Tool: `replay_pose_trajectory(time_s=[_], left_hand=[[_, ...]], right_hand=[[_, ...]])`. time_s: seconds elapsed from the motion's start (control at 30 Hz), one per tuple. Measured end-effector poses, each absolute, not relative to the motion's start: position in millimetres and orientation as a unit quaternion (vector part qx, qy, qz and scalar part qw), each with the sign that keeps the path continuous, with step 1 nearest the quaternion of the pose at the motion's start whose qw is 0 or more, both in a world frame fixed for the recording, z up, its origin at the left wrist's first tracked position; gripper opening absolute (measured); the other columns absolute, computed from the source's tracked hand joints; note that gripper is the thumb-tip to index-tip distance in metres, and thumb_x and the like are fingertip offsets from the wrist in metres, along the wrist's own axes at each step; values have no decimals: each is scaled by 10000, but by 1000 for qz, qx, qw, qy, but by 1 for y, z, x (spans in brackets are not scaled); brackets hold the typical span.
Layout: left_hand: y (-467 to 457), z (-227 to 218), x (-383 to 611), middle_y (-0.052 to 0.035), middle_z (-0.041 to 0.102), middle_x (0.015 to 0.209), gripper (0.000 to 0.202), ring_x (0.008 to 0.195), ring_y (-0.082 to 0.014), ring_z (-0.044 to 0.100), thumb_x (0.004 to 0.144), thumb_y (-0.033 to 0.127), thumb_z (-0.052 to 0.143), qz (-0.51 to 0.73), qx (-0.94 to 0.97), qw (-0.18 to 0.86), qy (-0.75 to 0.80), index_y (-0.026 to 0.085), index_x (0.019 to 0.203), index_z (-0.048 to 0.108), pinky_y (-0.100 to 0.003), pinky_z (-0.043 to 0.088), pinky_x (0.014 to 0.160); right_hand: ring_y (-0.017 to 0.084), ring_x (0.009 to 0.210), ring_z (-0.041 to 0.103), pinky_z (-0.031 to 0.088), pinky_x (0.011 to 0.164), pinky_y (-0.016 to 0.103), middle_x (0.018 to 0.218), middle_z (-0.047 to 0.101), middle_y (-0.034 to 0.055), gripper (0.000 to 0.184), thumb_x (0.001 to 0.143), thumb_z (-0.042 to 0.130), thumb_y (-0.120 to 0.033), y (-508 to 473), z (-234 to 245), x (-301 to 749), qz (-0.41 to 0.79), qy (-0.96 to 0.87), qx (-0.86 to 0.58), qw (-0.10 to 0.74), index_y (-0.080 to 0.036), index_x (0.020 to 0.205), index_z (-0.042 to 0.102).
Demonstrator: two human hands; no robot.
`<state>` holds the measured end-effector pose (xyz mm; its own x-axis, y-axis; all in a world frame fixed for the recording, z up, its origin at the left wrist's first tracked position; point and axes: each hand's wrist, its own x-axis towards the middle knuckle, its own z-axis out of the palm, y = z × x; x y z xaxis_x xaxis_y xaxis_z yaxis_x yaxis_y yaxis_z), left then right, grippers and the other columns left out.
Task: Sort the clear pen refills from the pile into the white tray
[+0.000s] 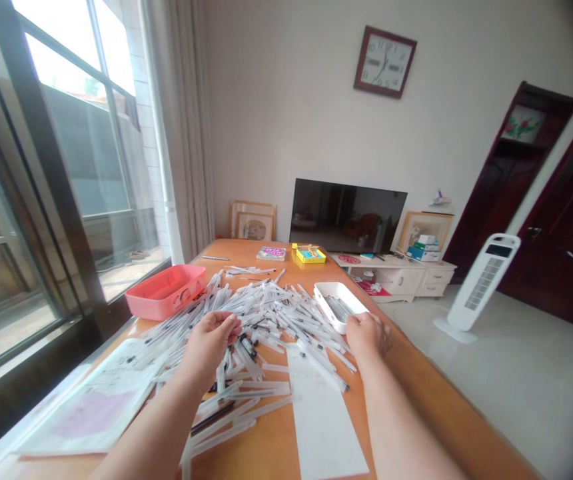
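A wide heap of translucent pen barrels [261,303], some with black caps or tips, covers the middle of the table. Above the heap's near side is my left hand [218,329], thumb and fingers pinched together; whatever is between them is too small to make out. My right hand [368,335] is closed at the near right corner of a white plastic box [320,288]. Its fingers are hidden, so I cannot tell whether it grips the rim or something else. Dark, slender pen parts [339,307] lie inside that box.
A pink plastic basket [166,310] stands at the left edge. Nearer lie a printed booklet [86,407] and a white paper strip [324,427]. Toward the far end are a small yellow box [310,259], a colourful packet [270,253] and a lone pen [215,258]. A tower fan [484,287] stands right.
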<state>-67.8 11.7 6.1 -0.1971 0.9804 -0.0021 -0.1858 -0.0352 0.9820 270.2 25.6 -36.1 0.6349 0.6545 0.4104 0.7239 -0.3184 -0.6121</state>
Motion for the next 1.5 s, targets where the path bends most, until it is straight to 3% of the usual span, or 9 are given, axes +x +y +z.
replay_pose_trajectory(time_s=[0.3, 0.5, 0.63, 0.77, 0.87, 0.97, 1.1, 1.5], left_hand=[[14, 7, -76, -99, 730, 890, 344, 767, -180, 692, 729, 388, 756, 610, 394, 456, 514, 146, 936, 626, -334, 534, 777], [13, 10, -79, -95, 731, 887, 330, 756, -195, 694, 743, 404, 717, 597, 422, 421, 536, 152, 939, 634, -302, 507, 692], [18, 6, -87, -97, 731, 870, 344, 739, -205, 677, 756, 423, 682, 582, 474, 347, 563, 153, 965, 643, -302, 485, 664], [24, -1, -97, -67, 716, 789, 237, 733, -213, 644, 734, 363, 691, 557, 518, 274, 589, 184, 889, 676, -308, 460, 681], [24, -5, -101, -65, 720, 828, 136, 786, -227, 641, 760, 276, 636, 447, 612, 182, 627, 213, 864, 697, -322, 445, 728], [20, -7, -100, -81, 720, 952, 192, 905, -251, 629, 757, 194, 591, 323, 691, 79, 642, 226, 899, 717, -344, 429, 815], [17, -9, -96, -123, 692, 1023, 227, 981, -307, 596, 765, 219, 601, 238, 718, 0, 654, 230, 946, 738, -385, 410, 846], [13, -9, -82, -105, 692, 1023, 160, 1021, -313, 589, 823, 281, 596, 183, 757, -42, 626, 254, 913, 724, -400, 380, 852]], right_hand=[[367, 1095, 478, 369, 880, 491, 1225, 637, 135, 290, 822, 516, -367, 32, -42, 275, -22, -421, -826, 374, -240, 850, 775], [346, 1206, 451, 338, 967, 482, 1294, 610, 122, 269, 861, 524, -335, 25, -26, 260, -126, -441, -770, 444, -241, 1026, 715], [288, 1135, 519, 346, 1004, 405, 1145, 662, 119, 222, 876, 510, -303, 17, -10, 235, -158, -540, -671, 483, -207, 970, 686], [249, 988, 570, 411, 869, 334, 1004, 671, 91, 206, 895, 495, -325, 7, -4, 204, -89, -610, -622, 483, -218, 912, 670], [215, 868, 581, 409, 750, 295, 893, 665, 54, 188, 898, 491, -317, 2, -7, 187, -35, -660, -599, 451, -226, 851, 648], [195, 811, 576, 383, 697, 277, 840, 656, 31, 167, 887, 491, -284, 1, -11, 179, -9, -678, -605, 418, -227, 809, 627], [185, 796, 579, 364, 679, 266, 837, 665, 25, 170, 891, 477, -264, 0, -13, 175, -1, -683, -611, 400, -222, 810, 620], [185, 803, 576, 357, 689, 273, 839, 659, 23, 144, 890, 503, -213, -3, -18, 160, -11, -714, -579, 394, -222, 810, 624]])
